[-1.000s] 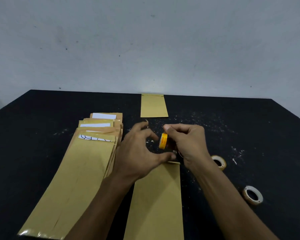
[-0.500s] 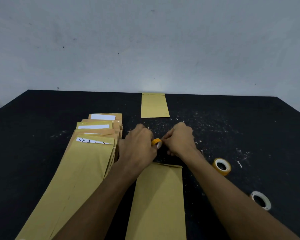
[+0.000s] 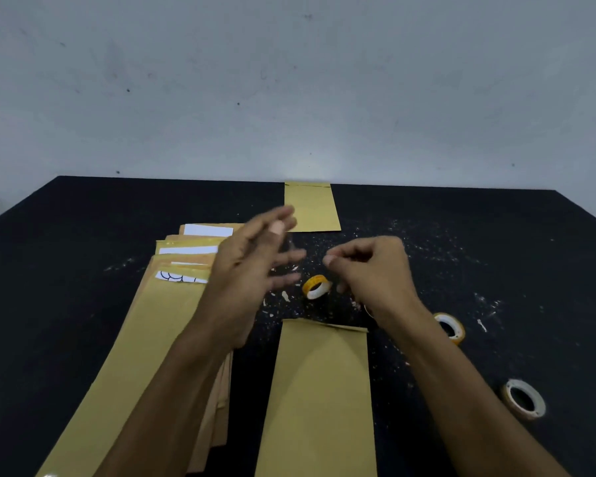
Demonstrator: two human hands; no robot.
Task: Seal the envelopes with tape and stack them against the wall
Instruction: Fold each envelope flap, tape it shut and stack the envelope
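Yellow tape roll (image 3: pixel 316 286) now released on table, left hand (image 3: pixel 252 266) spread, right (image 3: pixel 372 270) pinching, contents unclear.

We cannot tell what the right hand (image 3: pixel 372 270) pinches; beside it the left hand (image 3: pixel 252 266) blurs, covering the envelope stack (image 3: pixel 145 325).

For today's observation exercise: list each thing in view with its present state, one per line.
Left hand: open, blurred, raised.
Right hand: fingertips pinched together; tape piece unclear.
Yellow roll: on table, unheld.
Near envelope: flat, flap folded.
Far envelope: at wall.
Pile: fanned, papers showing.
Two spare rolls: lying idle.
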